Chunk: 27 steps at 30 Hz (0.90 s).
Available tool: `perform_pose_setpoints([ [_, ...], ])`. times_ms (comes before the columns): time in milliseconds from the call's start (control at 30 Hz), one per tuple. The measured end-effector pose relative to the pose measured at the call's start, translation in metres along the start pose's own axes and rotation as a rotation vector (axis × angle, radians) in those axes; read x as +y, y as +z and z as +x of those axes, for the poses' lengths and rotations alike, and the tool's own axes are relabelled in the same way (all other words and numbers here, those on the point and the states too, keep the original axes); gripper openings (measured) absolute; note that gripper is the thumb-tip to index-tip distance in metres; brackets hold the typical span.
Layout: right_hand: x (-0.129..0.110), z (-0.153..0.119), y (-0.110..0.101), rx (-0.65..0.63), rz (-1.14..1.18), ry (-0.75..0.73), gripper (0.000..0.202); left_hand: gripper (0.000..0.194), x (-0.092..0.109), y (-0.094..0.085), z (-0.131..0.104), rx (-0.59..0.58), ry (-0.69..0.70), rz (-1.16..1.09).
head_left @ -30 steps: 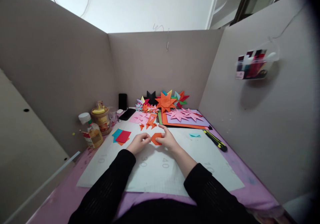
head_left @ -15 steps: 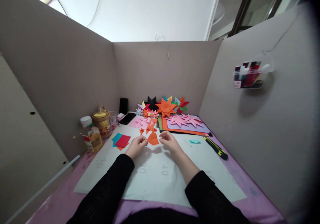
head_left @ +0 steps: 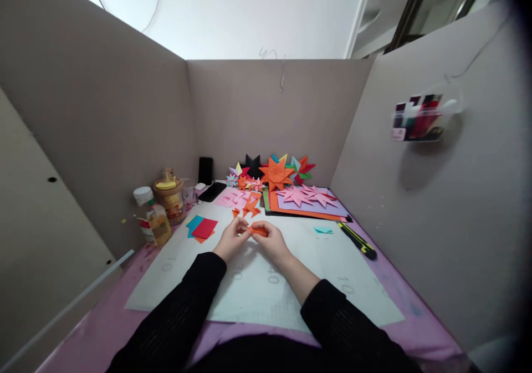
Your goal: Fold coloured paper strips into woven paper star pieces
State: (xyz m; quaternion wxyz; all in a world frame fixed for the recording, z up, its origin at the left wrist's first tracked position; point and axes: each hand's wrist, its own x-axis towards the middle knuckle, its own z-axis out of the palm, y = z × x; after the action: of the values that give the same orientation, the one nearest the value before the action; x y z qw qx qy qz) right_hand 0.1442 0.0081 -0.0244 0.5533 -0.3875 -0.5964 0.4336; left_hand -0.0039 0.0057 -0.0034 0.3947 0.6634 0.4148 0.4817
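1. Two hands meet at the centre of the frame: your right hand point(head_left: 271, 242) pinches an orange paper point(head_left: 260, 231) between thumb and fingers, presumably to steady it.
2. Your left hand point(head_left: 231, 239) curls at the paper's left end; whether it also grips is too small to tell.
3. Coloured squares point(head_left: 205, 229) overlap left of centre, probably for easy reach.
4. A yellow-and-black cutter point(head_left: 358, 241) lies towards the right, likely to spare your elbows.
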Motion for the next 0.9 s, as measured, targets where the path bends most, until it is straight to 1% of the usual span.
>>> perform_pose_setpoints([
  [167,0.0,0.001,-0.002,0.048,-0.01,-0.009,0.025,0.022,0.005,0.0,-0.002,0.019,0.031,0.047],
  [333,-0.002,0.0,-0.003,0.062,-0.11,-0.028,0.022,0.022,0.0,-0.002,-0.001,0.075,0.031,0.157],
  [400,-0.004,-0.001,-0.003,0.081,-0.204,-0.066,0.02,0.02,-0.002,-0.002,-0.002,0.09,0.071,0.196],
  [467,-0.007,-0.002,-0.004,0.112,-0.303,-0.123,0.018,0.019,-0.002,-0.002,-0.003,0.074,0.132,0.241],
  [533,-0.01,-0.003,-0.004,0.124,-0.354,-0.182,0.021,0.021,-0.001,-0.002,-0.004,0.052,0.179,0.292],
  [633,-0.012,-0.004,-0.005,0.086,-0.308,-0.182,0.031,0.027,-0.001,-0.003,-0.007,0.018,0.201,0.373],
  [700,-0.011,-0.004,-0.004,0.058,-0.267,-0.143,0.031,0.03,-0.002,-0.002,-0.007,0.001,0.209,0.375],
  [800,-0.007,-0.002,-0.003,0.022,-0.202,-0.089,0.014,0.031,-0.006,0.0,-0.005,0.036,0.202,0.234],
  [833,-0.005,-0.001,-0.003,0.014,-0.143,-0.055,0.012,0.033,-0.007,0.001,-0.003,0.055,0.184,0.165],
  [900,-0.003,0.001,-0.002,0.024,0.031,0.036,0.015,0.035,-0.009,0.003,-0.001,0.061,0.119,0.047],
])
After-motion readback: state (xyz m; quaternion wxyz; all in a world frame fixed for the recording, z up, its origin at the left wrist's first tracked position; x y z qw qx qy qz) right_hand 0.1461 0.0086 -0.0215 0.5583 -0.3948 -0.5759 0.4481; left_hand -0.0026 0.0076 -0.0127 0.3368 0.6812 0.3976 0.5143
